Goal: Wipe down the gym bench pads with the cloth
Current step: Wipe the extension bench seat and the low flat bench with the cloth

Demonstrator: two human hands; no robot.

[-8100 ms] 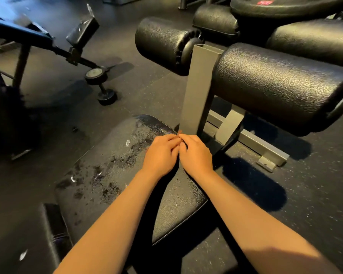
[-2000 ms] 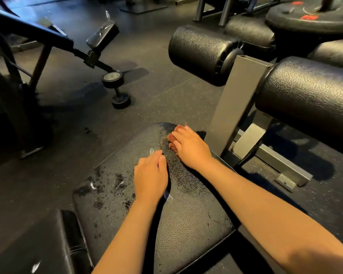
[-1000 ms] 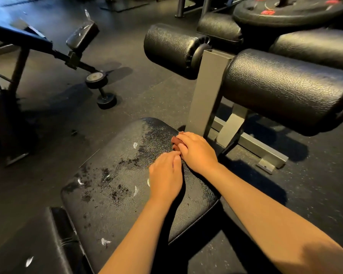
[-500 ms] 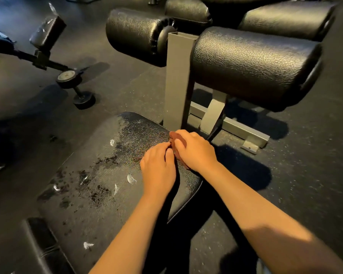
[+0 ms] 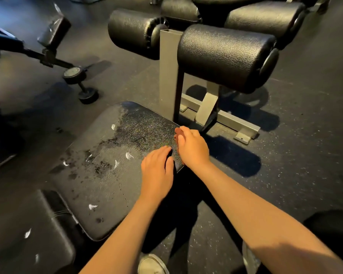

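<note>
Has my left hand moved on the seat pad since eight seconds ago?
Yes. The left hand has drawn back along the seat pad from the grey post, toward the person; the right hand gripping the cloth remains there.

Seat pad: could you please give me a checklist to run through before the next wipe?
1. Grip: right hand holds cloth: ok.
2. Brace: left hand flat on seat pad: ok.
3. Cleanliness: dark spots and white flecks lie left of the hands: not ok.
4. Cloth fit for more wiping: cannot tell, mostly hidden.
5. Whether roller pads are wiped: cannot tell.
</note>
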